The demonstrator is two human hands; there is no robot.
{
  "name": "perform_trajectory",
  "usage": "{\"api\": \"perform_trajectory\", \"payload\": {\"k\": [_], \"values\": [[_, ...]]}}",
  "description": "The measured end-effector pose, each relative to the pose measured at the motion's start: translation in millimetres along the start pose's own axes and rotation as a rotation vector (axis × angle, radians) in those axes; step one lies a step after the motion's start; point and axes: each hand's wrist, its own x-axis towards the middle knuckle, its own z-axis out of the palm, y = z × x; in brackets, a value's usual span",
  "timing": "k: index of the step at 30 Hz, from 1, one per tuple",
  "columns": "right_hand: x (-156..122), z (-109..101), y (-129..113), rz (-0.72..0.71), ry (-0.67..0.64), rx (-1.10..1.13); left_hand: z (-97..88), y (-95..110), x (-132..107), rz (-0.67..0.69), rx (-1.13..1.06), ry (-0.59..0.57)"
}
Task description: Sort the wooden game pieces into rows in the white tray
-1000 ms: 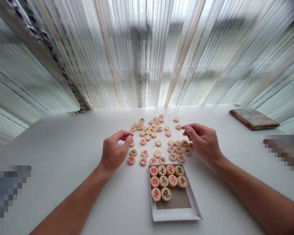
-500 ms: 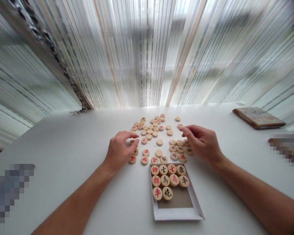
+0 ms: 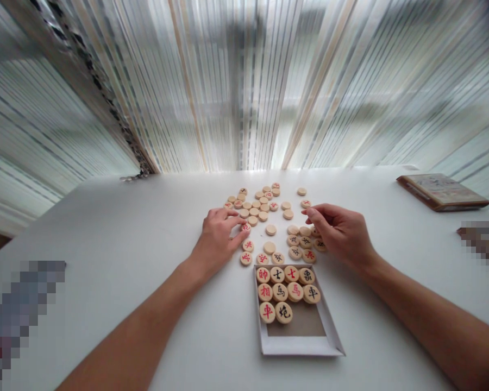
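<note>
My left hand [image 3: 222, 233] reaches in from the left, thumb and forefinger closed around a xiangqi piece [image 3: 246, 227] with a red character, on the table. My right hand [image 3: 340, 231] hovers over the right side of the pieces, fingers curled and thumb near the forefinger. Nothing shows between those tips. Just beyond them lies another red-marked piece [image 3: 306, 204]. In front of me is a shallow white box [image 3: 301, 346], holding rows of face-up pieces, red and black, with bare bottom at its near right. My left hand covers some pieces beneath it.
Many loose pieces [image 3: 255, 212], several face down, spread over the white table [image 3: 146, 228] beyond the box. Some black-marked ones [image 3: 293, 240] cluster beside my right hand. A flat brown-edged box [image 3: 444, 191] lies at the far right. String curtains [image 3: 261, 108] hang behind the table.
My left hand has moved right, and its open thumb and forefinger have closed around the red-marked piece. My right hand has barely moved. The view has shifted slightly.
</note>
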Motion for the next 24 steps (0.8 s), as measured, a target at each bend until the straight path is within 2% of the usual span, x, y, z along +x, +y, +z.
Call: {"api": "perform_trajectory", "payload": {"k": [8,11,15,17,20,24], "values": [[0.0,-1.3,-5.0,-0.022,0.018,-0.032,-12.8,9.9,-1.1,0.030,-0.011,0.016],[-0.8,-2.3,-8.2,-0.046,0.016,-0.051,-19.4,13.8,-2.4,0.008,-0.082,0.036],[-1.8,-2.4,-10.5,-0.068,0.008,-0.071,-22.0,21.8,-6.8,0.057,-0.188,-0.014],[-2.8,-1.6,-12.7,-0.068,0.006,-0.070,-20.7,26.5,-9.4,0.036,-0.281,-0.049],[-7.2,0.1,-23.4,-0.049,-0.016,-0.012,-18.4,34.1,-13.2,-0.080,-0.527,-0.070],[-19.4,3.4,-51.8,0.062,-0.181,0.267,-16.9,46.4,-17.8,-0.166,-0.851,-0.094]]}}
